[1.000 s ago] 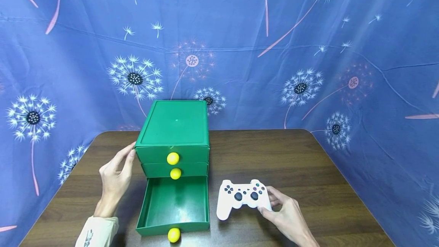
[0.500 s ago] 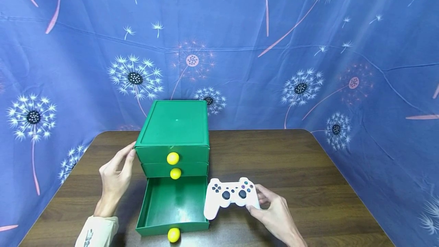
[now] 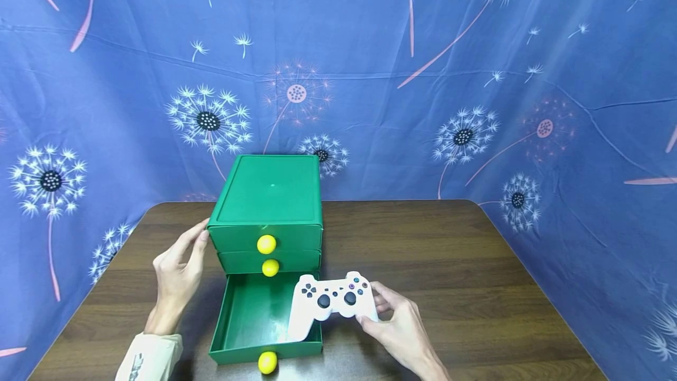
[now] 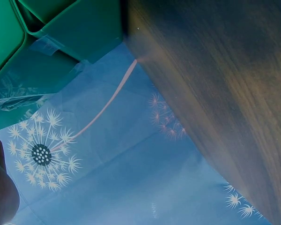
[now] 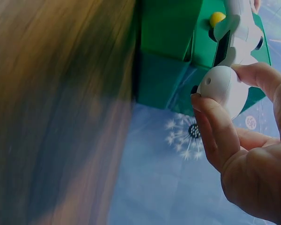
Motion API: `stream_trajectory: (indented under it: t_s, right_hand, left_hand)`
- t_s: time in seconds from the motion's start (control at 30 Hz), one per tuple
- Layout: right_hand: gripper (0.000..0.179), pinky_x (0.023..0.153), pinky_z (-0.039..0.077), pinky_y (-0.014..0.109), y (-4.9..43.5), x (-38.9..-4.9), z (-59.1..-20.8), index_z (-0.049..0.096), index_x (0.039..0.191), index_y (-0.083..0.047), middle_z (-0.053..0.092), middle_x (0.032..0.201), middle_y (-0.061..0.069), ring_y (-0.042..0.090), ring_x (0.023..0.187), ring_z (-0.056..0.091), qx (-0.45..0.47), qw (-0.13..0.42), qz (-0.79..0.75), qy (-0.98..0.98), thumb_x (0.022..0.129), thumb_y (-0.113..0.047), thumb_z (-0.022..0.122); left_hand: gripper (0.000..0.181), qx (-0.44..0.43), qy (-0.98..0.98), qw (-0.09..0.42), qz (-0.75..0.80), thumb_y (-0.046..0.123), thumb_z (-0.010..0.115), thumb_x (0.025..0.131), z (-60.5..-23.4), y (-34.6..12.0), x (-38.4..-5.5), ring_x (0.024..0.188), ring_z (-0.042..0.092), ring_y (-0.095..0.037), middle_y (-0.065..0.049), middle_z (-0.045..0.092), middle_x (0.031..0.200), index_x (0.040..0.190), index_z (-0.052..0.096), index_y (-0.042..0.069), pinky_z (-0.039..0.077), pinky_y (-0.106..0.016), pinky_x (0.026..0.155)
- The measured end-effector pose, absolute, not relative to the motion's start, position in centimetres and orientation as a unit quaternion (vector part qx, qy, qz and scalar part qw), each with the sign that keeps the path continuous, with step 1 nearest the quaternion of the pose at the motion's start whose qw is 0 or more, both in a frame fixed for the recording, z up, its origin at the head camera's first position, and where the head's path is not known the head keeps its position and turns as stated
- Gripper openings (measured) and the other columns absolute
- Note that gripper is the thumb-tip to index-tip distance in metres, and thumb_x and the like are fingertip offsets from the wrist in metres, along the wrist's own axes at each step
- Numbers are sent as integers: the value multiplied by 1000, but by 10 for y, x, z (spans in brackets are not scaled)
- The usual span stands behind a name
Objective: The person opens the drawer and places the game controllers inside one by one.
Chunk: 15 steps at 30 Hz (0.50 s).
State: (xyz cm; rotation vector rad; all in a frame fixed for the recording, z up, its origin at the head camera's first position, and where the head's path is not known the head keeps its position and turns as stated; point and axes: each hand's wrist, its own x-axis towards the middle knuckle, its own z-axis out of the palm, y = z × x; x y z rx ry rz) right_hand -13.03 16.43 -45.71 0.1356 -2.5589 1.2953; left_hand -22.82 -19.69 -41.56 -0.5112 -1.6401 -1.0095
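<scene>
A white game controller hangs over the right side of a pulled-out green drawer. My right hand pinches its right grip between thumb and fingers; the right wrist view shows the thumb and fingers at either side of that controller's rounded end. The drawer is the lowest of a green drawer cabinet with yellow ball knobs. My left hand rests its fingertips on the cabinet's upper left edge, fingers extended. In the left wrist view only part of that hand shows, beside the cabinet's taped side.
Two upper drawers, with a top knob and a middle knob, are pushed in. Another yellow knob is on the drawer's front. The cabinet stands on a dark wooden table, with a blue dandelion-print cloth behind.
My right hand has carried the controller leftward, from the table beside the drawer to over its right part. The left hand and the cabinet have stayed in place.
</scene>
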Motion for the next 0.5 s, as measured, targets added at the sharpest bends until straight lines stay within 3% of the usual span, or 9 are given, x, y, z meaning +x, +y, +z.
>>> stream_trajectory:
  t_s: [0.5]
  right_hand:
    - [50,66,51,26,140,-131,-458,66,114,-16,64,85,-13,6,75,59,72,140,425,-892,67,-16,83]
  left_hand:
    - [21,-220,-688,544,-427,-10,65,83,-414,-195,-227,93,62,3,-22,70,92,103,70,-6,45,-12,83]
